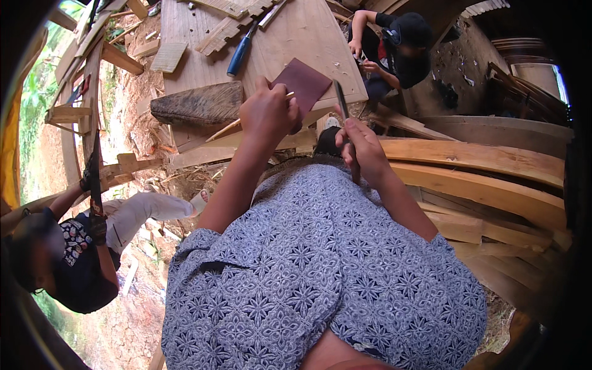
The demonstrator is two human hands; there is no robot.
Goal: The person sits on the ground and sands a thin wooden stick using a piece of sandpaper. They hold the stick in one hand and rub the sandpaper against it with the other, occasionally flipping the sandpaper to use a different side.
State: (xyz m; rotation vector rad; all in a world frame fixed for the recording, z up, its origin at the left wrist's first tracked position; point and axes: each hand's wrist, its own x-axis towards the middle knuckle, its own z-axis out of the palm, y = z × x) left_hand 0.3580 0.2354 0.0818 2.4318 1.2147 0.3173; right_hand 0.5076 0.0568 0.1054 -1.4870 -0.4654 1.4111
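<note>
While your left hand [268, 114] pinches a dark reddish-brown sheet of sandpaper [302, 84] by its lower corner, the sheet stands up in front of the pale plank bench [296, 37], tilted like a diamond. Your fingers are curled closed around that corner, and a thin pale stick [231, 126] runs slantwise under the same hand; you cannot tell whether the hand grips it too. Just beside the sheet, your right hand [364, 148] is closed around a slim dark tool [343, 105] whose narrow blade points up and away from you, its tip near the sheet's right corner. The 2 hands are near each other but apart.

Behind the sheet, on the bench, lies a blue-handled tool [239, 54], with a slatted wooden piece [231, 28] just above it. Left of your left hand sits a dark, rough slab of wood [197, 103]. To your right, long curved planks [481, 185] are stacked. Beyond the bench a person in black [398, 52] crouches, and at the far left another person [74, 246] holds a long dark strip [95, 179] upright.
</note>
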